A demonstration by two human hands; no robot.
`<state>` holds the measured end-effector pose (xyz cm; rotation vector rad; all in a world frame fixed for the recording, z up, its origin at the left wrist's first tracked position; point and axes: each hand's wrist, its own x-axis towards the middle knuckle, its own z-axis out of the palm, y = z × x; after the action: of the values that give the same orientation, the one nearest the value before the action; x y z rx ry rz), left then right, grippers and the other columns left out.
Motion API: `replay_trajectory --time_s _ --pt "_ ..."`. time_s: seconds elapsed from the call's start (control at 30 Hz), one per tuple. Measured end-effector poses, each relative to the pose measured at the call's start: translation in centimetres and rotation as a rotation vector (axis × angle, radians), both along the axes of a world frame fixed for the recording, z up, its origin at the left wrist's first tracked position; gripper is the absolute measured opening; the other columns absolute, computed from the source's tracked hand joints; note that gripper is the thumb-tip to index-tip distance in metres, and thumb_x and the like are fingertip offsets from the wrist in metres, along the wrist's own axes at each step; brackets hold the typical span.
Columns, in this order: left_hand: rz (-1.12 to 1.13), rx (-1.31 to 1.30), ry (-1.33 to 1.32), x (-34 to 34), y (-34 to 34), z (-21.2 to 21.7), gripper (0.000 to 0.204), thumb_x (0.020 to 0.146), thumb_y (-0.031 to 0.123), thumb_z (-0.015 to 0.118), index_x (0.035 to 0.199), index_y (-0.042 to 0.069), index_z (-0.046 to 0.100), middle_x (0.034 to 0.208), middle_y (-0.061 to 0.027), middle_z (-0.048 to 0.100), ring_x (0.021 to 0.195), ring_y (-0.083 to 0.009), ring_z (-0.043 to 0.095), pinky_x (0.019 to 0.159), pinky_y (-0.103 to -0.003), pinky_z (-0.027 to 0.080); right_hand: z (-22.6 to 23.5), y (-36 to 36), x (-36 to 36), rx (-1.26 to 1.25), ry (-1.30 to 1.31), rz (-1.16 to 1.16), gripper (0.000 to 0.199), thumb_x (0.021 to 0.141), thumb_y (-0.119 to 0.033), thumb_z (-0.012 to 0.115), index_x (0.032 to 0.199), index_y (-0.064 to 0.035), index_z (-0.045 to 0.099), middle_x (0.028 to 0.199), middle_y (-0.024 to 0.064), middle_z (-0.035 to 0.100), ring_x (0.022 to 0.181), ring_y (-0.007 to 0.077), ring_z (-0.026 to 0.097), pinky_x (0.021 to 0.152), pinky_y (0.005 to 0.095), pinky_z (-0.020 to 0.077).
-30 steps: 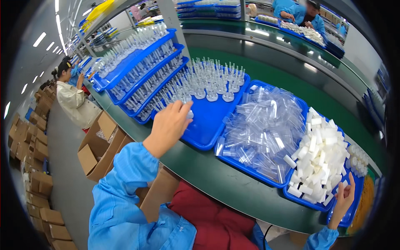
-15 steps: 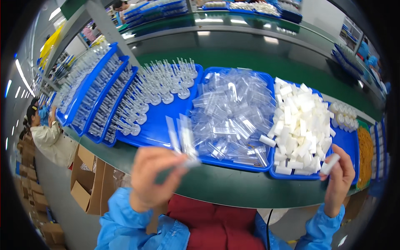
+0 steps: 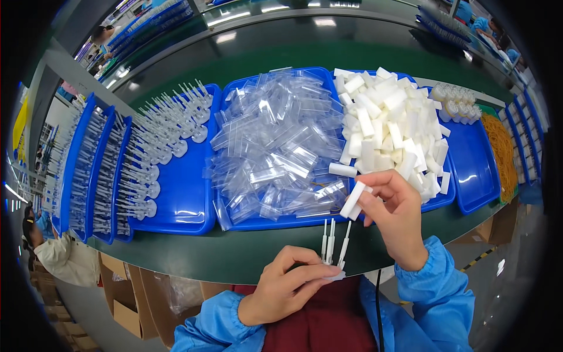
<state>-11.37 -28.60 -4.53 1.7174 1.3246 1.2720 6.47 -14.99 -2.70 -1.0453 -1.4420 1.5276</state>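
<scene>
Dark green counter [image 3: 234, 252] curves across the frame. Just below centre, the pronged piece [image 3: 330, 249] stands prongs up, its base pinched between the left hand's [image 3: 287, 287] thumb and fingers. Near the prong tips, the right hand [image 3: 396, 217] has thumb and fingers closed on a white block [image 3: 352, 199], tilted; whether it is one or two, I cannot tell. Beyond lie clear sleeves [image 3: 287, 152] heaped at centre and a white block pile [image 3: 387, 123] right of them. More pronged pieces [image 3: 167, 126] fill part of a blue tray [image 3: 182, 196] at left, beside stacked trays [image 3: 73, 170].
</scene>
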Motion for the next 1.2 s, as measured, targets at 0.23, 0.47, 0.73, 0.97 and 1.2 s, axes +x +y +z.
replay_trajectory --time_s 0.23,0.47,0.73,0.97,1.2 --pt "0.140 0.089 0.106 -0.4 0.5 -0.9 0.038 0.075 -0.004 0.081 0.109 0.012 0.073 0.102 -0.0061 0.061 0.090 -0.0219 0.063 0.074 -0.032 0.054 0.4 -1.6 0.8 0.032 -0.046 0.274 0.027 0.096 -0.007 0.067 0.122 -0.0030 0.068 0.093 0.0052 0.070 0.072 0.0095 0.063 0.064 0.0244 0.0503" --pt "0.100 0.280 0.119 0.4 1.4 -1.3 0.041 0.071 -0.009 0.079 0.106 0.011 0.070 0.105 -0.0085 0.061 0.089 -0.0256 0.064 0.074 -0.036 0.052 -0.6 -2.9 1.4 0.487 -0.074 0.308 0.040 0.090 -0.001 0.068 0.130 -0.0070 0.065 0.085 0.0107 0.064 0.072 0.0251 0.062 0.064 0.0332 0.0496" --pt "0.050 0.336 0.216 0.6 0.3 -3.2 0.046 0.060 -0.006 0.079 0.101 0.014 0.073 0.100 -0.0045 0.062 0.083 -0.0231 0.065 0.069 -0.034 0.050 0.3 2.3 11.7 0.755 -0.711 -0.563 0.018 0.088 -0.001 0.070 0.106 -0.0024 0.070 0.082 0.0080 0.067 0.062 0.0140 0.057 0.056 0.0279 0.0458" --pt "0.010 0.338 0.254 0.5 0.8 -3.5 0.045 0.062 -0.006 0.079 0.103 0.013 0.073 0.099 -0.0043 0.062 0.083 -0.0229 0.065 0.067 -0.034 0.049 -1.4 4.5 14.8 0.648 -1.327 -0.363 0.026 0.079 -0.015 0.079 0.101 -0.0086 0.067 0.073 0.0037 0.066 0.068 0.0228 0.065 0.060 0.0364 0.0499" --pt "-0.034 0.325 0.313 0.3 0.7 -3.3 0.043 0.065 -0.003 0.078 0.105 0.013 0.073 0.099 -0.0044 0.065 0.084 -0.0226 0.066 0.067 -0.033 0.049 -1.5 4.5 15.3 0.570 -0.800 -0.515 0.017 0.085 -0.001 0.070 0.098 -0.0061 0.060 0.076 0.0010 0.058 0.072 0.0119 0.061 0.067 0.0265 0.0503"
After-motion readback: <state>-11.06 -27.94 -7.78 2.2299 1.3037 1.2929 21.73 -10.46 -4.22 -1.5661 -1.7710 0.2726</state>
